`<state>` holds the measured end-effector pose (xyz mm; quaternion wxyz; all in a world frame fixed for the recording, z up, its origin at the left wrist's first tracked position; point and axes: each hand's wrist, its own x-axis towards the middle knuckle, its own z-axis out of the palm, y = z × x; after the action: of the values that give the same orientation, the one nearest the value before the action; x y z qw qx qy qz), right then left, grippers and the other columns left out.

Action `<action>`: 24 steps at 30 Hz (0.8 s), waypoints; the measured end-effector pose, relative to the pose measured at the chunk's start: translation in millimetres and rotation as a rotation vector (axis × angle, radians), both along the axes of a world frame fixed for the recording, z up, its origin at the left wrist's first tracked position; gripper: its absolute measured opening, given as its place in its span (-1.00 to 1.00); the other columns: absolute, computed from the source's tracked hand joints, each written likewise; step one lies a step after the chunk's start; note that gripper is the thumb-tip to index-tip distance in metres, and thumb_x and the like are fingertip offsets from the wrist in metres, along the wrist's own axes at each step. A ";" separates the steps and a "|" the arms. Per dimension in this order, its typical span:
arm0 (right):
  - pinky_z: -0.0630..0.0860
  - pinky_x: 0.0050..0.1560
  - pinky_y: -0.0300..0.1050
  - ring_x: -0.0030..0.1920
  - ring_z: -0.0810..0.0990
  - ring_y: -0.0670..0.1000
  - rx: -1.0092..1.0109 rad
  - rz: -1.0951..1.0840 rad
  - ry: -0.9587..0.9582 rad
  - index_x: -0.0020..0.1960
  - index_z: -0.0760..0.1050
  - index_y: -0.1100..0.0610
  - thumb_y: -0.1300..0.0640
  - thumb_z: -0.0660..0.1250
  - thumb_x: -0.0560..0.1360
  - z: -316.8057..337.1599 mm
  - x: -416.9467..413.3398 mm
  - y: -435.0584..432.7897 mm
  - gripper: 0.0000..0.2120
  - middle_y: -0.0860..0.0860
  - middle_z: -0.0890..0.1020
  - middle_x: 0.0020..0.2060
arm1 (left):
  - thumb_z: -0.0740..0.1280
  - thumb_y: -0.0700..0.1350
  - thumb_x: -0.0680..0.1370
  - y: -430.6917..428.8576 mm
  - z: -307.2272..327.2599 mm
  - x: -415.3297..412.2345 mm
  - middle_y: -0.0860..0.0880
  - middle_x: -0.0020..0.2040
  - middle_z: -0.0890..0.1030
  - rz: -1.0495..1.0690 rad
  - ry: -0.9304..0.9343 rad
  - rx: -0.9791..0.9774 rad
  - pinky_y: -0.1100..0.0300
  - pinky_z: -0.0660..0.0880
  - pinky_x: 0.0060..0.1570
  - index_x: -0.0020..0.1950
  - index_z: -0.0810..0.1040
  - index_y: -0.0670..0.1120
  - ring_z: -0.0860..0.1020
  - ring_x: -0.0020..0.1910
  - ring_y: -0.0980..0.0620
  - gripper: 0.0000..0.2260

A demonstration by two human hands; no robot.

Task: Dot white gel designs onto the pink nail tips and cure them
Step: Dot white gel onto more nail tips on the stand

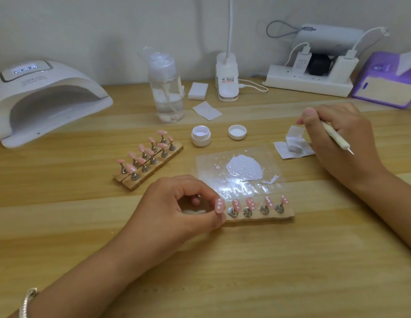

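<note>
Both forearms show uncovered up to the frame edge. The left hand (177, 210) and right hand (337, 138) are ungloved. The left wrist wears a silvery bracelet (26, 301) of small ribbed segments. The right thumbnail (310, 111) is short, rounded and looks unpainted.

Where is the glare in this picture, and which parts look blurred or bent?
Head view: strong glare on the clear plastic palette sheet, in front of the white gel puddle; the top of the clear pump bottle looks smeared; the purple box at the right edge is soft; the white domed nail lamp at the left looks tilted, probably lens distortion.
</note>
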<state>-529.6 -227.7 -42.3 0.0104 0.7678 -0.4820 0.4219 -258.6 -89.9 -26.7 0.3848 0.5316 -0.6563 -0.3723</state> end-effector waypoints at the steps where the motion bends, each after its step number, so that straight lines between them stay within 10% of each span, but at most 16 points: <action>1: 0.21 -0.07 -0.25 -0.13 0.36 -0.15 0.003 0.000 -0.002 -0.14 0.61 0.20 0.11 0.16 0.68 0.4 -0.1 0.0 -0.65 0.11 0.64 -0.25 | 0.55 -0.06 0.29 0.0 -0.2 0.1 0.09 -0.24 0.65 -0.001 -0.008 -0.002 0.33 0.44 -0.19 -0.30 0.68 0.07 0.51 -0.25 0.16 -0.92; 24: 0.24 -0.07 -0.22 -0.12 0.42 -0.06 -0.050 -0.012 -0.029 -0.14 0.60 0.24 0.16 0.19 0.67 2.4 0.4 1.6 -0.69 0.11 0.63 -0.27 | 0.42 0.03 0.27 -2.3 -1.8 0.8 0.14 -0.24 0.66 -0.008 -0.097 -0.135 0.35 0.42 -0.16 -0.32 0.64 0.12 0.56 -0.19 0.10 -0.97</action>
<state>-529.1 -226.1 -39.9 0.0252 0.7582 -0.4759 0.4450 -257.8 -92.2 -28.5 0.3860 0.5193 -0.6999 -0.3026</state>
